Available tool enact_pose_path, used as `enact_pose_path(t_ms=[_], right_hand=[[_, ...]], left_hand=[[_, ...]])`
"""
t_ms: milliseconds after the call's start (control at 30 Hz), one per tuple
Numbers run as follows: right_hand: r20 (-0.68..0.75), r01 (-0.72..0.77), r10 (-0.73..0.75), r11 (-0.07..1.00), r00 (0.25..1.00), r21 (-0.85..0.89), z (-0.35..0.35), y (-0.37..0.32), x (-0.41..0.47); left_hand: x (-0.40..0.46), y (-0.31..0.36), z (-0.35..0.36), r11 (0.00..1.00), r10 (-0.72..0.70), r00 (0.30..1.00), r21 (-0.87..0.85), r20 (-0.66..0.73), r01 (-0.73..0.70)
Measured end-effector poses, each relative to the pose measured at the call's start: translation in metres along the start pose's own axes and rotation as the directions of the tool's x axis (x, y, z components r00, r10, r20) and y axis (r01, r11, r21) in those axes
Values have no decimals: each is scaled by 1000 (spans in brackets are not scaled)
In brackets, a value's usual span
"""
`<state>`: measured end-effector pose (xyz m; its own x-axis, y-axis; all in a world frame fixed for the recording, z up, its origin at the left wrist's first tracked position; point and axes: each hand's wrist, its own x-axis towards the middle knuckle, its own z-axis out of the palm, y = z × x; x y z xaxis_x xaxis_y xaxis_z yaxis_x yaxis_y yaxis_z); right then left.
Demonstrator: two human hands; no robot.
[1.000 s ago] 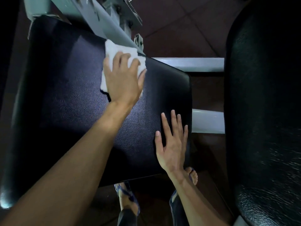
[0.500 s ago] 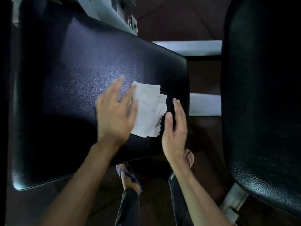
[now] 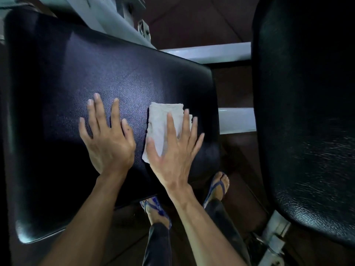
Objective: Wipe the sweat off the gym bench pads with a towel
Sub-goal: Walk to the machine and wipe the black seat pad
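Note:
A wide black bench pad [image 3: 92, 70] fills the left and middle of the head view. A small folded white towel [image 3: 161, 121] lies on its right part. My right hand [image 3: 172, 152] presses flat on the towel with fingers spread, covering its lower right half. My left hand [image 3: 108, 139] rests flat on the bare pad just left of the towel, fingers apart, holding nothing. A second black pad [image 3: 307, 112] stands along the right side, apart from both hands.
White metal frame bars [image 3: 203, 52] [image 3: 236, 120] run between the two pads, and a frame post [image 3: 274, 240] sits at the lower right. My feet in blue flip-flops [image 3: 157, 214] [image 3: 219, 185] stand on the dark floor below the pad's near edge.
The towel came from the pad's far edge down to its near right part. It passed from under my left hand to under my right hand. My left hand moved left onto bare pad.

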<state>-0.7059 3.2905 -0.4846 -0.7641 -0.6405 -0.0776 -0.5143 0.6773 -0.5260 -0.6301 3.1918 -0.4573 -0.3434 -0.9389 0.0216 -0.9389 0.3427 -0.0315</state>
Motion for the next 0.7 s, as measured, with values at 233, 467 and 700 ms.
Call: enact_pose_path(t_ms=[233, 467, 700], right_hand=[[33, -29, 29, 1000, 999, 1, 12, -12, 1], [40, -128, 130, 990, 991, -51, -9, 66, -32], [-148, -347, 367, 926, 918, 146, 4, 54, 112]], left_hand=[[-1, 1, -2, 1000, -4, 1000, 0, 15, 4], [-2, 3, -3, 1000, -9, 1000, -20, -4, 9], [-1, 4, -1, 1000, -14, 1000, -21, -25, 13]])
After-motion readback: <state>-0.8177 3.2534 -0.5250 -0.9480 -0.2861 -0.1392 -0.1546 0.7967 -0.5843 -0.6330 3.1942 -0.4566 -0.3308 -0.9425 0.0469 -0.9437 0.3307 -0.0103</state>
